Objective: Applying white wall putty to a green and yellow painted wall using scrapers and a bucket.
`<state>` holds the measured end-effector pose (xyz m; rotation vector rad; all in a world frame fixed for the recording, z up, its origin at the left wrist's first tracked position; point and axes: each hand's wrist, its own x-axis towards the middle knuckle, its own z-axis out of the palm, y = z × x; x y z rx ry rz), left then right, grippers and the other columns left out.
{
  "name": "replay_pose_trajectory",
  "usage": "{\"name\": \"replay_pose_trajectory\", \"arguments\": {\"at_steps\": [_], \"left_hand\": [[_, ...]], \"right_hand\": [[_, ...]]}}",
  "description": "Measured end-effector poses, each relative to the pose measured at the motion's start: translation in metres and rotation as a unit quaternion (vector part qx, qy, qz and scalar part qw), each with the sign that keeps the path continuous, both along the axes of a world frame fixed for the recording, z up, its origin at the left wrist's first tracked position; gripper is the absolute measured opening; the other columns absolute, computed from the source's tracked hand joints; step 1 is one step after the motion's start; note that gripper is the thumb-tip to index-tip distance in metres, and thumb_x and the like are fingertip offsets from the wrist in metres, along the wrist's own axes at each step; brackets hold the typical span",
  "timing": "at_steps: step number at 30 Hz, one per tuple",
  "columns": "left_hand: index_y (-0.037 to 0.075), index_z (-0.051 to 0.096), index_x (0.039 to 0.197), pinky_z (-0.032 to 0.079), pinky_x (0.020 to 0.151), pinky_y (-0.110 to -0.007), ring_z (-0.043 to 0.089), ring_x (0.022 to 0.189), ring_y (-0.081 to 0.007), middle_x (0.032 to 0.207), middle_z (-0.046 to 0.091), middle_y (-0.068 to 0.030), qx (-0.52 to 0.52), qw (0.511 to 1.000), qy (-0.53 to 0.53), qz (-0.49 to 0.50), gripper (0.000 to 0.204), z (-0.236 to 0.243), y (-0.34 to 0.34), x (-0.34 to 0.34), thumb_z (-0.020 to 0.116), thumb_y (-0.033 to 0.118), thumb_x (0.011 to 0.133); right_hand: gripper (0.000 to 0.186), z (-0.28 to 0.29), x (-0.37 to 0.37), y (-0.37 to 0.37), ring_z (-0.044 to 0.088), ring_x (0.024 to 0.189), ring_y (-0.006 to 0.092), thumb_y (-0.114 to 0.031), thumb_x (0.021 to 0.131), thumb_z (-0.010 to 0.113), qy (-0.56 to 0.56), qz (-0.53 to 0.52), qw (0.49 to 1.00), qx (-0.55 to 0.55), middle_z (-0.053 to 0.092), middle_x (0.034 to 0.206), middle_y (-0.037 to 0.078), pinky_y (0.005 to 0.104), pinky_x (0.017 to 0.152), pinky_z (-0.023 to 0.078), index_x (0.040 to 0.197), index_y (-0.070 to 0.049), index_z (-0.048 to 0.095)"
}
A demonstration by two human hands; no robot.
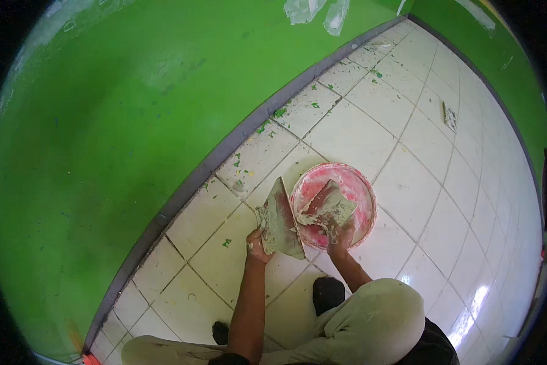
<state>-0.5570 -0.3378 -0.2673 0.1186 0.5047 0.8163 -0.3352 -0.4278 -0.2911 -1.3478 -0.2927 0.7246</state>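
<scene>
My left hand (259, 247) is closed on the lower left edge of a flat, putty-smeared plastering plate (279, 222), which stands tilted beside a bucket. My right hand (341, 238) grips a wide putty knife (330, 207) by its lower end; the handle is mostly hidden in the fingers. Its blade, crusted with pale putty, is over the mouth of the red bucket (372, 210). White putty smears the bucket's inner wall. The plate's right edge is close to the bucket's rim; whether they touch I cannot tell.
A green wall (121, 152) with a grey skirting strip (209, 164) runs along the left. Green paint flakes (279, 112) litter the pale tiled floor (352, 131). Farther off at the right lies a small speckled flat piece (449, 117). My knees and dark-covered feet are below.
</scene>
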Motion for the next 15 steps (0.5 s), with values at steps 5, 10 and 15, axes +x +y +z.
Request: {"name": "replay_pose_trajectory", "arguments": {"at_steps": [5, 10, 15], "left_hand": [[0.002, 0.048, 0.128, 0.045, 0.094, -0.045, 0.057, 0.108, -0.0300, 0.123, 0.057, -0.0136, -0.009, 0.999, 0.048, 0.006, 0.054, -0.004, 0.011, -0.021, 0.054, 0.027, 0.081], [0.003, 0.047, 0.130, 0.045, 0.094, -0.043, 0.057, 0.109, -0.0276, 0.123, 0.057, -0.0123, 0.028, 0.997, 0.065, -0.034, 0.054, 0.027, 0.024, 0.012, 0.056, 0.025, 0.081], [0.003, 0.045, 0.131, 0.046, 0.094, -0.040, 0.058, 0.107, -0.0259, 0.121, 0.057, -0.0114, 0.061, 0.997, -0.007, -0.036, 0.056, 0.082, 0.026, 0.063, 0.058, 0.021, 0.080]], "right_hand": [[0.043, 0.043, 0.024, 0.005, 0.064, 0.076, 0.0192, -0.024, 0.083, 0.066, 0.141, 0.048, 0.983, 0.103, 0.062, 0.103, 0.011, 0.0280, 0.055, 0.055, 0.116, -0.004, 0.049], [0.055, 0.080, 0.060, -0.003, 0.062, 0.093, 0.0261, -0.030, 0.083, 0.065, 0.114, 0.083, 0.951, 0.276, 0.059, 0.113, 0.013, 0.0387, 0.077, 0.055, 0.123, 0.002, 0.044], [0.027, 0.198, 0.059, -0.016, 0.060, 0.097, 0.0256, -0.002, 0.081, 0.062, -0.244, 0.098, 0.965, 0.004, 0.064, 0.100, 0.013, 0.0365, 0.086, 0.047, 0.106, 0.006, 0.059]]}}
